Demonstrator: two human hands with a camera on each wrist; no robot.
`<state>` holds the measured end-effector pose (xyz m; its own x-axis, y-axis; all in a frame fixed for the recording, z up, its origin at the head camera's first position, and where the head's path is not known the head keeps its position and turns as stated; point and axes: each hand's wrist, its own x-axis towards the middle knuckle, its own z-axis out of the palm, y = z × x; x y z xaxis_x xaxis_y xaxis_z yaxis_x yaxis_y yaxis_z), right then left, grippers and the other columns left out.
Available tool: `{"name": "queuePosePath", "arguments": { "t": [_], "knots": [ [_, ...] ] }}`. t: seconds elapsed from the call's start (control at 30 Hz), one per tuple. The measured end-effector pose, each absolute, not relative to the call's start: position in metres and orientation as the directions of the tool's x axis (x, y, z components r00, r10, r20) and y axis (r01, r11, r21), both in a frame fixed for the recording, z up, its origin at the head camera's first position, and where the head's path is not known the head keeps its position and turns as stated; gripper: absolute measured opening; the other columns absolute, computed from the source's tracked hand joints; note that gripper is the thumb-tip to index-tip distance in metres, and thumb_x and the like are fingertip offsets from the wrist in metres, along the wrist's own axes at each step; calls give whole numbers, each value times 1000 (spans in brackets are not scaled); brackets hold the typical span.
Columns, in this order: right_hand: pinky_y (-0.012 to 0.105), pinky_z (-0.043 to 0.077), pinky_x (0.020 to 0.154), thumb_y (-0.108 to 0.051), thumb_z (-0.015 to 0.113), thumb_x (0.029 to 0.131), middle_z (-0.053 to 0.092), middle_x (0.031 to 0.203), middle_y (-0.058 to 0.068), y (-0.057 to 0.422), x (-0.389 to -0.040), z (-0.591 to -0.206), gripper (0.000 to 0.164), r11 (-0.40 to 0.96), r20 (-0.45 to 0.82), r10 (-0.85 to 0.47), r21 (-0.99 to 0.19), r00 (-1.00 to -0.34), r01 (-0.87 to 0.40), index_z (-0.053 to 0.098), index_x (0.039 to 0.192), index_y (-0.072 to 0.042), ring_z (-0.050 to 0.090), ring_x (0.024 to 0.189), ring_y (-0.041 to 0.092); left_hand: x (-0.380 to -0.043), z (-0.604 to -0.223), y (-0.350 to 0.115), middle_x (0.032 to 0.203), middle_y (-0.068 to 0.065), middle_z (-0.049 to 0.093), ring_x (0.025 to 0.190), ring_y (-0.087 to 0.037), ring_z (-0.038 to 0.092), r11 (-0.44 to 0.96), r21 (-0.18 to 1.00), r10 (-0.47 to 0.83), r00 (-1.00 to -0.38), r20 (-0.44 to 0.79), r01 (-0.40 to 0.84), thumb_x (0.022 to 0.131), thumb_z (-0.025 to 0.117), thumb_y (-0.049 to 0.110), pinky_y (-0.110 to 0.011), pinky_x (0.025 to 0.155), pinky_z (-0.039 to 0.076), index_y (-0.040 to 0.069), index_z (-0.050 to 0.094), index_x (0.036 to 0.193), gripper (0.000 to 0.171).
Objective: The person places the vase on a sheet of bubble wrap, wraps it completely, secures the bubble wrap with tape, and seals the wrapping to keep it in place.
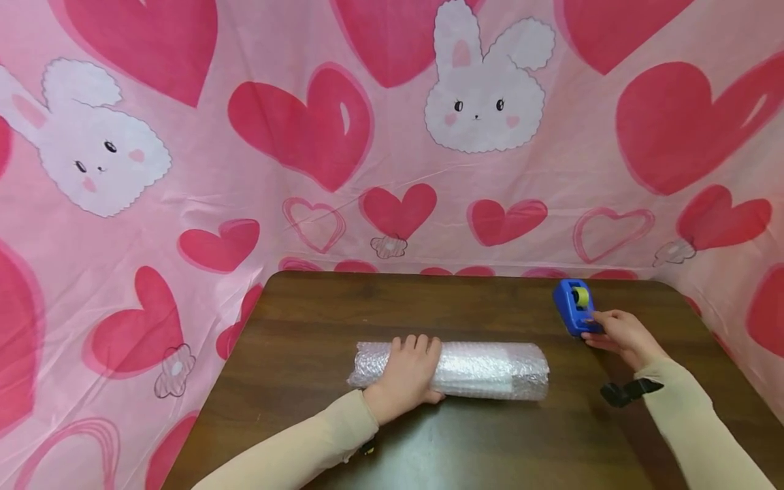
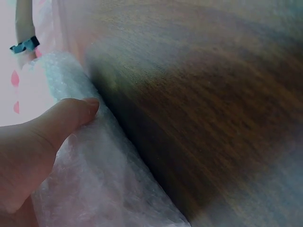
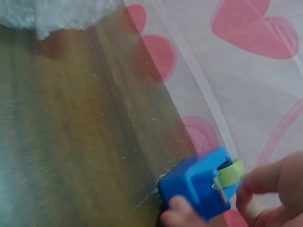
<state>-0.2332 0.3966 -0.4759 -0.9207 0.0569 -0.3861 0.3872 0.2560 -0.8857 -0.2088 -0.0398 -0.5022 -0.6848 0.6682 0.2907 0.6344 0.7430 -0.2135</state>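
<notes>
A roll of bubble wrap [image 1: 484,371] lies crosswise on the wooden table. My left hand [image 1: 409,374] grips it left of its middle, fingers over the top and thumb [image 2: 78,113] along the near side. At the table's far right stands a blue tape dispenser [image 1: 574,307] with a yellowish tape roll [image 3: 230,174] in it. My right hand [image 1: 625,335] holds the dispenser's near end. In the right wrist view, thumb and fingers lie on either side of it, and the fingers come close to the tape roll. Whether they pinch any tape is unclear.
The dark brown table [image 1: 318,306] has its far edge against a pink cloth [image 1: 429,170] printed with hearts and rabbits. This cloth also hangs along the left and right sides. A black strap [image 1: 632,391] is round my right wrist.
</notes>
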Motion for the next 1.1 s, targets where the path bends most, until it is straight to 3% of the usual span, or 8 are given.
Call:
{"name": "queuePosePath", "arguments": {
  "t": [0.2,0.37,0.57,0.73,0.8,0.93,1.0,1.1],
  "knots": [
    [28,60,85,-16,36,112,57,114,18,396,-219,-486,40,106,-353,55,-928,-934,357,30,129,21,72,87,6,-211,-502,-41,103,-4,65,90,-23,61,741,-200,669,-681,298,641,63,87,73,-38,72,45,10,59,121,89],
    [28,61,81,-22,33,113,63,100,9,392,-215,-487,56,214,-336,66,-915,-940,342,27,135,30,72,83,7,-211,-503,-42,103,-5,65,91,-23,61,745,-190,665,-689,288,640,63,87,72,-38,72,45,10,59,121,90],
    [25,59,82,-22,33,114,69,97,-2,394,-209,-495,57,222,-311,57,-923,-949,316,28,140,29,71,86,5,-207,-504,-41,102,-4,64,91,-22,60,747,-176,662,-691,291,641,63,88,72,-37,72,43,11,59,120,88],
    [24,58,85,-14,37,113,70,103,-6,400,-196,-504,44,97,-302,3,-949,-953,300,34,133,25,71,93,3,-205,-504,-40,102,-3,64,91,-22,60,744,-184,666,-686,295,643,63,87,73,-37,72,43,11,59,120,89],
    [23,58,86,-9,38,112,68,105,-7,401,-193,-506,43,46,-290,-22,-956,-957,288,29,134,26,70,95,2,-205,-504,-39,103,-4,64,92,-22,60,744,-184,665,-688,291,642,63,87,73,-37,73,44,11,59,121,89],
    [21,57,86,-5,46,109,63,108,-13,401,-188,-509,61,-41,-266,-42,-963,-963,268,6,148,20,67,98,-2,-207,-504,-40,105,-5,65,92,-23,61,745,-188,664,-688,292,639,63,87,73,-38,73,45,10,59,123,91],
    [21,56,87,-4,48,108,59,113,-10,400,-186,-511,63,-88,-230,-42,-968,-972,233,3,149,13,65,101,-3,-208,-504,-40,105,-5,65,92,-23,61,746,-196,663,-687,298,636,62,87,74,-38,73,45,10,59,123,93],
    [15,53,87,-9,47,110,51,137,22,397,-182,-514,56,57,-127,-26,-990,-992,126,7,147,8,56,105,-11,-209,-504,-41,105,-6,65,93,-24,62,750,-193,659,-691,298,632,62,87,74,-39,73,45,10,60,124,93]
  ]
}}
